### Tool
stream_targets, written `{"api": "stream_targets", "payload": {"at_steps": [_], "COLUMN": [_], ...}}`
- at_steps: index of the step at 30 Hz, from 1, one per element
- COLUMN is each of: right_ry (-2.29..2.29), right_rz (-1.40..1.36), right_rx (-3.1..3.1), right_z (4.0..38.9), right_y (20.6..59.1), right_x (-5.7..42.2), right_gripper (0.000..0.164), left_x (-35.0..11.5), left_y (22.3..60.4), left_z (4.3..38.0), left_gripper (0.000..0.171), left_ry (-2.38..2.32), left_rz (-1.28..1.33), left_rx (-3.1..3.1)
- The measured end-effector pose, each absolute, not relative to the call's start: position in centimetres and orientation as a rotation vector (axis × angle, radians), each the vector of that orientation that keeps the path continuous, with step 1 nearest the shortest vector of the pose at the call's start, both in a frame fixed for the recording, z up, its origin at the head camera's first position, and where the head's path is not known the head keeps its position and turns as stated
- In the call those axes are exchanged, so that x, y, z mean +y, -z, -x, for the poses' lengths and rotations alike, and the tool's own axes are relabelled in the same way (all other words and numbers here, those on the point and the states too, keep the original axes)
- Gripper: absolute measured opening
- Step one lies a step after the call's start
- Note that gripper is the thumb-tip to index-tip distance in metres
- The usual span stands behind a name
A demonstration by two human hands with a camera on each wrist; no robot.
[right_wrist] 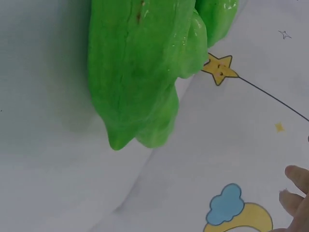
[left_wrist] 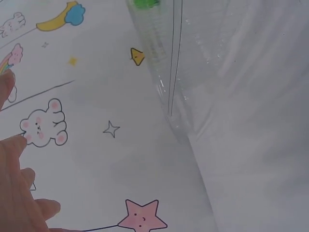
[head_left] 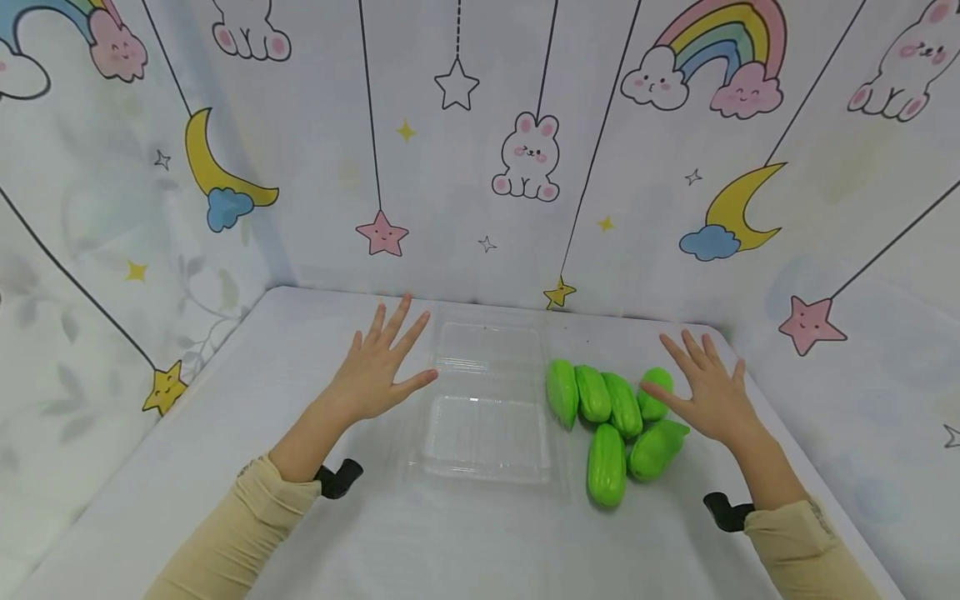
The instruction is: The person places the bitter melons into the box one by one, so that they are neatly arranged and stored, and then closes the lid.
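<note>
Both hands are spread with straight fingers and hold nothing. My left hand (head_left: 375,367) hovers at the left of a clear plastic tray (head_left: 487,382), which has two hollows, one behind the other. Beside a group of glossy green fruit- or vegetable-like pieces (head_left: 624,406) is my right hand (head_left: 708,396), its thumb overlapping one rear piece in the head view. One rounded piece (head_left: 657,454) has a pointed tip, and a longer ridged one (head_left: 606,465) lies nearest the front. In the right wrist view a pointed green piece (right_wrist: 130,63) looms large, with fingertips at the lower right edge.
A white table (head_left: 480,542) bears the tray and the green pieces. Its back edge meets a printed cloth wall (head_left: 465,183) with stars, moons, rabbits and rainbows. Black wrist straps (head_left: 341,479) sit at both sleeve cuffs.
</note>
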State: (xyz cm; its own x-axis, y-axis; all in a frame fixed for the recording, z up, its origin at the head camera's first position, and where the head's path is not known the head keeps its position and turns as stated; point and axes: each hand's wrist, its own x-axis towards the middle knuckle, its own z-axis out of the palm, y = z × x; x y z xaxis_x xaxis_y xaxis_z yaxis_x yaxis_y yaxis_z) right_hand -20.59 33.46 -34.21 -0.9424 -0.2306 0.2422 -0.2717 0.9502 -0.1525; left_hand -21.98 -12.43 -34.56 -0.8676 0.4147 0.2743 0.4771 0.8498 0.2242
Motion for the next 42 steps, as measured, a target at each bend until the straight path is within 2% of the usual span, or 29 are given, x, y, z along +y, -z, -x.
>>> {"api": "stream_targets", "payload": {"at_steps": [42], "right_ry": [-0.531], "right_rz": [-0.233], "right_rx": [-2.975], "right_z": [18.4], "right_y": [38.7], "right_x": [37.2], "right_gripper": [0.080], "left_x": [-12.1], "left_y": [40.9], "left_z": [21.2], "left_gripper": [0.071], "left_ry": [1.185], "left_rz": [0.650], "left_rx": [-2.822]}}
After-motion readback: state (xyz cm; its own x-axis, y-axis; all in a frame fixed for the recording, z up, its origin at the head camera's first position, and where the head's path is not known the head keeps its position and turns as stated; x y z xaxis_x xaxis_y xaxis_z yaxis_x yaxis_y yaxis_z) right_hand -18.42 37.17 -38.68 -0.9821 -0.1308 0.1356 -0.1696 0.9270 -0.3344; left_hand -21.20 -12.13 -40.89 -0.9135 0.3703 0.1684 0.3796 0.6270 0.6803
